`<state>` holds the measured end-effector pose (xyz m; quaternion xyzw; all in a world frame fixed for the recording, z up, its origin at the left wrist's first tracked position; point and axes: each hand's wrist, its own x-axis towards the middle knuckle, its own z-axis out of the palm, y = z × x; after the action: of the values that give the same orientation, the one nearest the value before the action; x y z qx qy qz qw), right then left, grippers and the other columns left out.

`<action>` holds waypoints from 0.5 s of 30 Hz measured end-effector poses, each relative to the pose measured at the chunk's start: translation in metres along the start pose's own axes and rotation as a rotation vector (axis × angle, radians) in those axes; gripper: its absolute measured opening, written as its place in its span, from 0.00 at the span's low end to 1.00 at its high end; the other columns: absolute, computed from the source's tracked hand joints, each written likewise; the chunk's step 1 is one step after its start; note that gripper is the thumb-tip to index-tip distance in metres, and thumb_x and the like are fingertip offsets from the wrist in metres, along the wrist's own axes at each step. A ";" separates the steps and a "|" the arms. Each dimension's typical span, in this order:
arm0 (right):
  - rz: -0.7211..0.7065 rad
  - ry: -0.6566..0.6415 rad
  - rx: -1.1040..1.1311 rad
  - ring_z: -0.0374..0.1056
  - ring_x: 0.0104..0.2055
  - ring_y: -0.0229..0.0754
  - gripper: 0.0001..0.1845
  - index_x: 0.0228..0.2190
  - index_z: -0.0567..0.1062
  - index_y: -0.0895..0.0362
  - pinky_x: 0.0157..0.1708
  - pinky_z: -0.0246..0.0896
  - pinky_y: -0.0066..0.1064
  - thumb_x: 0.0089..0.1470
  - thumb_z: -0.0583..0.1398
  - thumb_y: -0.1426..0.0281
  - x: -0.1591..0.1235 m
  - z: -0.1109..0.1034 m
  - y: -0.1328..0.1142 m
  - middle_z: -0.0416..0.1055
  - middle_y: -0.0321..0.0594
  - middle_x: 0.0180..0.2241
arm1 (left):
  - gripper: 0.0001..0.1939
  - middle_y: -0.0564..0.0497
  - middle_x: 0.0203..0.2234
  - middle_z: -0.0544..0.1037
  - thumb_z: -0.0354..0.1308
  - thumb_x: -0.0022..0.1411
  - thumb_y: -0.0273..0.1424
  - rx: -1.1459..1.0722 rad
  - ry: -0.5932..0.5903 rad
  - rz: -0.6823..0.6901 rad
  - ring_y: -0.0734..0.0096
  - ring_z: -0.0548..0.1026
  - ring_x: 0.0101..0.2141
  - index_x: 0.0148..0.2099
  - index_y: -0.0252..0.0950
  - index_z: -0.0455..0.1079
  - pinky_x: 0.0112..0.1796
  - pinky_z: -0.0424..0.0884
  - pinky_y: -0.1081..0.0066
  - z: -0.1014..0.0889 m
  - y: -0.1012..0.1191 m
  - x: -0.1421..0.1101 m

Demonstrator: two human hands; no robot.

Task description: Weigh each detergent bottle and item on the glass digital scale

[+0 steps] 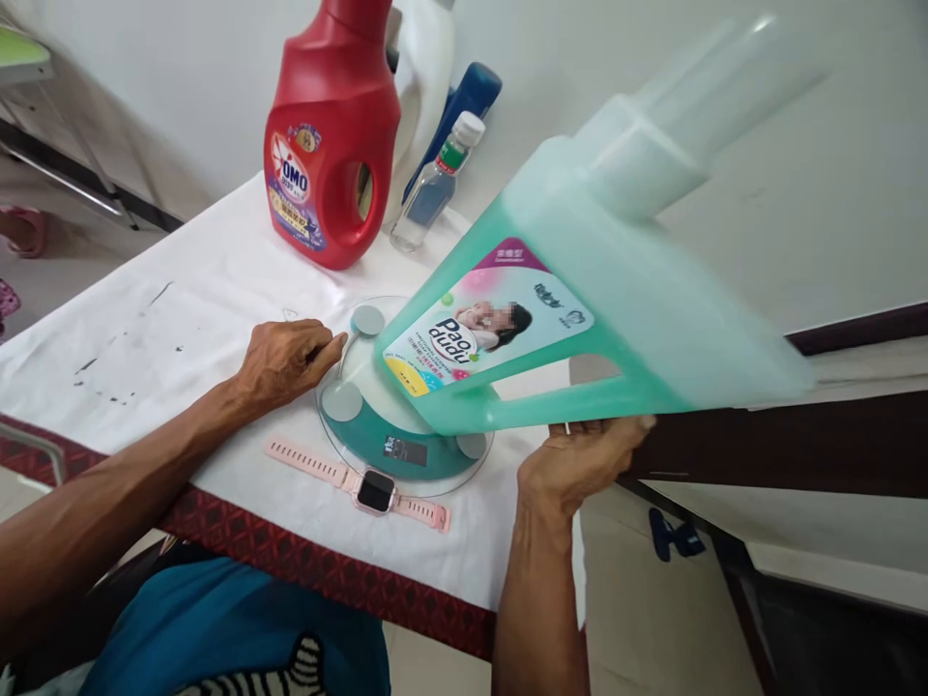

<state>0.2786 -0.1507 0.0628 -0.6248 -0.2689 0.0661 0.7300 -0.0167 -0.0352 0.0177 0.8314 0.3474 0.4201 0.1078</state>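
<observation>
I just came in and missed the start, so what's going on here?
A person supports a large green bottle with the right hand, its bottom end over a round glass scale. The left hand is at the scale's edge. Whether bottle and scale touch is hard to tell. A pink-strapped watch lies at the near edge; a red bottle and a clear bottle stand farther back.

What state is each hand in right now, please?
Left hand: curled at the rim of the scale; grip unclear.
Right hand: holding the green bottle.
</observation>
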 end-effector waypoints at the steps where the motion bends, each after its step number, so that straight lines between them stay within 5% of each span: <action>1: -0.063 -0.025 0.059 0.74 0.41 0.41 0.28 0.40 0.76 0.51 0.42 0.74 0.35 0.65 0.53 0.40 -0.003 0.006 -0.012 0.71 0.36 0.36 | 0.26 0.58 0.17 0.62 0.54 0.75 0.33 0.006 0.001 0.002 0.78 0.56 0.20 0.22 0.37 0.57 0.24 0.52 0.70 0.000 0.000 0.000; 3: -0.200 -0.091 0.152 0.74 0.50 0.46 0.28 0.47 0.78 0.49 0.48 0.74 0.40 0.66 0.54 0.41 -0.008 0.019 -0.034 0.74 0.39 0.43 | 0.26 0.58 0.17 0.62 0.54 0.75 0.32 0.016 0.010 0.009 0.78 0.56 0.20 0.22 0.37 0.57 0.23 0.52 0.70 -0.001 0.001 0.000; 6: -0.294 -0.214 0.173 0.75 0.47 0.50 0.27 0.44 0.78 0.48 0.43 0.75 0.43 0.65 0.54 0.40 -0.015 0.035 -0.055 0.75 0.41 0.40 | 0.26 0.57 0.17 0.62 0.54 0.75 0.32 0.026 0.019 0.016 0.78 0.56 0.20 0.22 0.37 0.58 0.24 0.52 0.70 -0.003 0.002 0.000; 11: -0.086 -0.448 0.185 0.63 0.20 0.39 0.31 0.21 0.70 0.52 0.23 0.64 0.35 0.54 0.65 0.39 -0.019 0.044 -0.065 0.62 0.32 0.18 | 0.26 0.57 0.17 0.64 0.53 0.76 0.35 0.037 0.008 -0.030 0.78 0.58 0.20 0.22 0.37 0.58 0.25 0.53 0.71 -0.006 0.001 -0.003; 15: 0.028 -0.327 0.202 0.51 0.14 0.31 0.30 0.17 0.64 0.53 0.15 0.51 0.28 0.40 0.78 0.54 -0.017 0.050 -0.068 0.52 0.23 0.13 | 0.26 0.56 0.18 0.66 0.51 0.76 0.37 0.059 -0.027 -0.073 0.78 0.60 0.21 0.22 0.36 0.59 0.26 0.54 0.71 -0.004 -0.003 -0.006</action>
<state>0.2245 -0.1284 0.1260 -0.5330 -0.3671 0.2034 0.7347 -0.0240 -0.0371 0.0152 0.8266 0.3883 0.3941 0.1030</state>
